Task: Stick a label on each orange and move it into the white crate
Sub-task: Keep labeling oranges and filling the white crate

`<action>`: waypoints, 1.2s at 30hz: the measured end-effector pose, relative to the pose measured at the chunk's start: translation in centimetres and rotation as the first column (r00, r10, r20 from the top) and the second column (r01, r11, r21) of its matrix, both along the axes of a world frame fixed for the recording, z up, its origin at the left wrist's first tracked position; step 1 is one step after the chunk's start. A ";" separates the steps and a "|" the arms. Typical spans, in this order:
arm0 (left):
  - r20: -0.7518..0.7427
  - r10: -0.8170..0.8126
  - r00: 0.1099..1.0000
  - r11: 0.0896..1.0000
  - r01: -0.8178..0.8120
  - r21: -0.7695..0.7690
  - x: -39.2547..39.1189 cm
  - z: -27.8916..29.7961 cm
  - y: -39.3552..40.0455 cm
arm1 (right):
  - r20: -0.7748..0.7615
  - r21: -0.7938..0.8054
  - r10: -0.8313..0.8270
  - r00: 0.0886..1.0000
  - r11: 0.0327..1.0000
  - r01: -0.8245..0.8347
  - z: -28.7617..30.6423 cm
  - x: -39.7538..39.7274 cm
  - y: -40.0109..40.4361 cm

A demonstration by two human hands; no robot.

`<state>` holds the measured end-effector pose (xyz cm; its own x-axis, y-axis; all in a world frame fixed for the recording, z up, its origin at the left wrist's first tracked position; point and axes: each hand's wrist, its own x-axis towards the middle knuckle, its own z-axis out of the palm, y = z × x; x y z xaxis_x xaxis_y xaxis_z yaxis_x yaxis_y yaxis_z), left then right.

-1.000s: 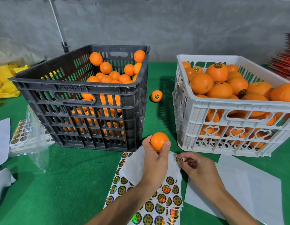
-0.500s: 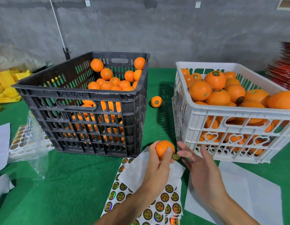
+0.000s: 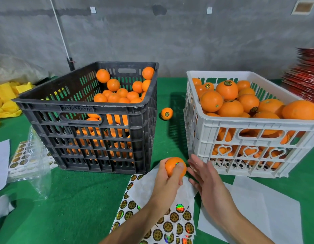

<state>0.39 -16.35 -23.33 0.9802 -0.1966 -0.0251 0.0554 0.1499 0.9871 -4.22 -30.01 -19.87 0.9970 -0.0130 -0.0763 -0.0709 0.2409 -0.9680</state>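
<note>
My left hand (image 3: 167, 182) grips a small orange (image 3: 172, 166) above the sticker sheets (image 3: 170, 224), its thumb pressing a shiny round label onto the fruit. My right hand (image 3: 205, 180) hovers just right of the orange with fingers spread and nothing in it. The white crate (image 3: 249, 124) stands at the right, heaped with labelled oranges. The black crate (image 3: 92, 110) at the left holds several unlabelled oranges.
One labelled orange (image 3: 167, 113) lies on the green cloth between the crates. White backing papers (image 3: 258, 208) lie at the lower right. A plastic bag with more sticker sheets (image 3: 27, 155) sits at the left. Red cartons (image 3: 304, 81) are stacked at the far right, yellow foam nets (image 3: 6, 99) at the far left.
My right hand brought a label to the orange, stuck it on, then let go and opened. My left thumb now covers the label.
</note>
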 end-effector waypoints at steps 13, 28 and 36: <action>0.088 0.047 0.995 0.991 -0.036 -0.125 1.3 7.5 -0.4 | 0.757 -0.638 0.313 0.573 0.163 0.753 5.2 2.4 1.5; 0.632 0.059 0.773 0.676 -0.497 0.544 13.1 28.2 7.1 | 0.657 -0.700 0.143 0.740 -0.248 0.670 21.0 11.4 -2.0; -0.071 0.017 0.997 0.086 0.069 0.994 18.3 24.5 22.8 | 0.527 -0.833 0.231 0.818 0.331 0.443 22.0 16.1 12.3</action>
